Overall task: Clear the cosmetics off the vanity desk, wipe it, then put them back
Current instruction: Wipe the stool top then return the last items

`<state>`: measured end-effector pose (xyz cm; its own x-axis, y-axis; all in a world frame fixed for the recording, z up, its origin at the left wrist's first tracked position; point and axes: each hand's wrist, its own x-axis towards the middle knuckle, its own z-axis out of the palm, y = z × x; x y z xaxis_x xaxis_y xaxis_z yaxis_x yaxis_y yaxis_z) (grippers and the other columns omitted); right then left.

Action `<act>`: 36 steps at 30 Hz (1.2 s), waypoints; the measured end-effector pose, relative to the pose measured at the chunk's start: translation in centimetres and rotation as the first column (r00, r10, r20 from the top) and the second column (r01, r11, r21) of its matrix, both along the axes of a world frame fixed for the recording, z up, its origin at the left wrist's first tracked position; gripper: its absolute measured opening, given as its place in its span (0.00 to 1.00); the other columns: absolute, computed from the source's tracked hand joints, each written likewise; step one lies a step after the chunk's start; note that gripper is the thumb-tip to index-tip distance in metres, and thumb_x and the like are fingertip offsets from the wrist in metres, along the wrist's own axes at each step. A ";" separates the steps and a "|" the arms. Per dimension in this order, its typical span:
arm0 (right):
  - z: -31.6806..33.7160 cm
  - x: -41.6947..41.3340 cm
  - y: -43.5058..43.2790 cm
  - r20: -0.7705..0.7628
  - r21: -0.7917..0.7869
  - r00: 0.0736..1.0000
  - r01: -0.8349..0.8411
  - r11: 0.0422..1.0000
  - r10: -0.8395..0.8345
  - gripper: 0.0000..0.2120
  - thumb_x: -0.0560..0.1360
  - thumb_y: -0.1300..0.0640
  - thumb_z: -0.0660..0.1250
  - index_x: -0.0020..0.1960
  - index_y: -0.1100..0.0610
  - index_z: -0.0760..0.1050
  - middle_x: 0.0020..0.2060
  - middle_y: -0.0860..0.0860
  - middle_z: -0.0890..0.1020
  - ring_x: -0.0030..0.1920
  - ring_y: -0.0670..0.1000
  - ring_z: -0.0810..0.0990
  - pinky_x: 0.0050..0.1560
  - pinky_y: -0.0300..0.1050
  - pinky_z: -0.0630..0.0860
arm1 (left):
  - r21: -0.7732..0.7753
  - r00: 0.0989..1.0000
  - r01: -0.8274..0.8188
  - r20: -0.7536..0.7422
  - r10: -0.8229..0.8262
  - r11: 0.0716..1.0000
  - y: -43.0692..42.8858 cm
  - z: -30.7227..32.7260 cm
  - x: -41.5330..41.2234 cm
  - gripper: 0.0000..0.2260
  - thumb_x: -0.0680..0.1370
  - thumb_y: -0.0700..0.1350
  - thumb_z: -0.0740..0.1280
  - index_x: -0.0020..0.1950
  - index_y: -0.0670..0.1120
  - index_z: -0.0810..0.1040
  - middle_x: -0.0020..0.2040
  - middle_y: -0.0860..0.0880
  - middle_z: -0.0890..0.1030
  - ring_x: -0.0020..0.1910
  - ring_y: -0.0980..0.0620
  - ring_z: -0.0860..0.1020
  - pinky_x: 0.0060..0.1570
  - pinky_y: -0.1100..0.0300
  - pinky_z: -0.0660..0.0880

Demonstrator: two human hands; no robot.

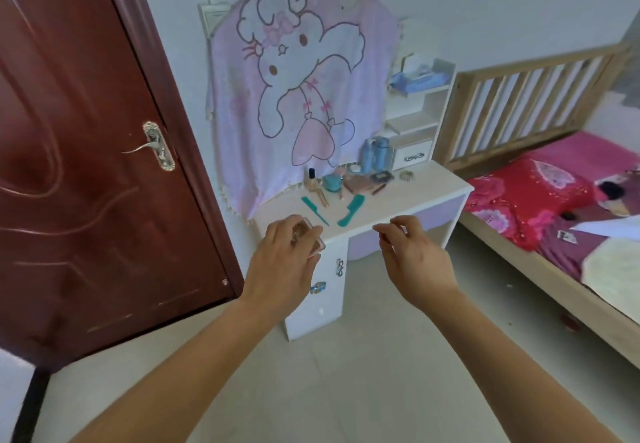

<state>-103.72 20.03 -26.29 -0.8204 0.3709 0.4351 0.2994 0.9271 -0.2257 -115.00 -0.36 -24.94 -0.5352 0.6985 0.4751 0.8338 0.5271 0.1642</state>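
Note:
The white vanity desk [408, 197] stands ahead against the wall. On it lie two teal combs [351, 212], a foundation bottle [312, 179], a teal jar [331, 183], a pink palette [358, 183], a dark compact [381, 176] and two blue bottles [374, 153]. My left hand [284, 262] grips a clear pinkish compact case [306, 238] over the desk's front left corner. My right hand [412, 252] hovers at the front edge, its fingers curled round a small pale item that is mostly hidden.
A pink cartoon blanket [298, 89] hangs over the mirror. White shelves with a small drawer [414, 155] sit at the desk's right end. A dark red door [86, 165] is to the left. A wooden-framed bed [554, 207] with pink bedding is to the right.

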 end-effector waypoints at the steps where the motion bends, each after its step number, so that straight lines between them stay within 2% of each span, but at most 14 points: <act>1: -0.3 -0.3 1.8 -0.003 -0.002 1.000 0.010 1.000 -0.010 0.13 0.80 0.56 0.65 0.64 0.53 0.77 0.60 0.55 0.75 0.43 0.60 0.81 0.29 0.48 0.74 | 0.001 1.000 0.010 0.010 -0.010 1.000 1.8 -0.4 -0.6 0.20 0.73 0.43 0.73 0.64 0.46 0.77 0.61 0.44 0.75 0.55 0.41 0.74 0.45 0.51 0.79; 5: -1.9 -2.4 8.3 0.005 -0.017 0.999 0.051 0.999 -0.051 0.13 0.80 0.56 0.64 0.64 0.54 0.77 0.60 0.55 0.75 0.44 0.60 0.81 0.31 0.51 0.78 | -0.019 0.997 0.043 0.063 -0.042 0.999 8.8 -2.6 -3.1 0.19 0.74 0.44 0.72 0.64 0.48 0.76 0.62 0.45 0.73 0.56 0.43 0.73 0.46 0.52 0.78; 11: -3.9 -7.9 18.5 0.027 -0.005 0.998 0.063 0.998 -0.063 0.11 0.77 0.59 0.68 0.59 0.55 0.80 0.55 0.55 0.78 0.39 0.58 0.82 0.27 0.43 0.71 | -0.019 0.992 0.076 0.107 -0.073 0.997 20.5 -5.9 -9.8 0.18 0.76 0.46 0.69 0.66 0.49 0.75 0.64 0.47 0.72 0.59 0.45 0.71 0.47 0.53 0.78; 15: -3.4 -12.9 26.8 0.051 0.005 0.995 0.085 0.996 -0.085 0.10 0.77 0.60 0.69 0.57 0.56 0.82 0.54 0.56 0.79 0.35 0.57 0.82 0.26 0.45 0.74 | -0.003 0.987 0.109 0.121 -0.108 0.994 29.6 -6.5 -15.4 0.17 0.77 0.47 0.68 0.66 0.50 0.74 0.64 0.46 0.71 0.60 0.44 0.71 0.49 0.52 0.78; 18: -2.5 -16.1 32.6 0.065 0.038 0.994 0.088 0.995 -0.090 0.10 0.75 0.62 0.71 0.56 0.57 0.82 0.52 0.56 0.80 0.33 0.57 0.82 0.24 0.43 0.72 | -0.026 0.983 0.140 0.121 -0.135 0.990 36.0 -6.2 -19.1 0.19 0.78 0.49 0.66 0.68 0.51 0.72 0.65 0.46 0.70 0.61 0.44 0.69 0.52 0.51 0.76; 23: -2.4 -19.4 40.8 0.073 -0.020 0.988 0.138 0.990 -0.136 0.11 0.78 0.60 0.67 0.59 0.56 0.81 0.55 0.56 0.78 0.38 0.57 0.83 0.28 0.47 0.76 | -0.056 0.975 0.188 0.134 -0.179 0.981 45.2 -5.8 -23.4 0.18 0.75 0.45 0.71 0.64 0.48 0.76 0.61 0.44 0.74 0.56 0.42 0.72 0.48 0.50 0.76; 26: -4.2 -20.8 45.6 0.119 -0.059 0.984 0.142 0.988 -0.134 0.14 0.76 0.62 0.67 0.61 0.56 0.80 0.57 0.56 0.78 0.40 0.58 0.83 0.30 0.46 0.75 | -0.132 0.975 0.205 0.114 -0.190 0.970 49.6 -7.1 -25.1 0.20 0.72 0.45 0.74 0.62 0.46 0.77 0.58 0.43 0.77 0.53 0.42 0.75 0.44 0.50 0.77; 31: -9.4 -25.2 54.7 0.292 -0.113 0.955 0.086 0.990 -0.049 0.21 0.79 0.58 0.60 0.71 0.50 0.71 0.64 0.51 0.71 0.51 0.55 0.80 0.41 0.46 0.76 | -0.264 0.979 0.147 0.176 -0.102 0.953 55.9 -12.4 -27.6 0.21 0.69 0.43 0.74 0.62 0.44 0.76 0.57 0.44 0.77 0.55 0.42 0.75 0.53 0.49 0.76; 34: -12.0 -28.2 58.9 0.348 -0.182 0.937 0.028 0.983 0.037 0.22 0.79 0.58 0.59 0.72 0.49 0.67 0.63 0.49 0.71 0.48 0.54 0.80 0.40 0.45 0.74 | -0.338 0.956 0.064 0.291 0.040 0.939 58.5 -15.1 -28.4 0.19 0.71 0.42 0.69 0.62 0.46 0.74 0.59 0.47 0.75 0.57 0.45 0.74 0.52 0.52 0.75; 36: -14.0 -30.3 61.6 0.375 -0.235 0.922 -0.008 0.972 0.098 0.20 0.80 0.59 0.60 0.71 0.49 0.67 0.61 0.49 0.73 0.45 0.54 0.80 0.38 0.43 0.72 | -0.377 0.923 -0.012 0.352 0.155 0.926 60.5 -16.7 -28.7 0.14 0.72 0.43 0.66 0.57 0.48 0.73 0.58 0.49 0.74 0.56 0.47 0.72 0.52 0.52 0.73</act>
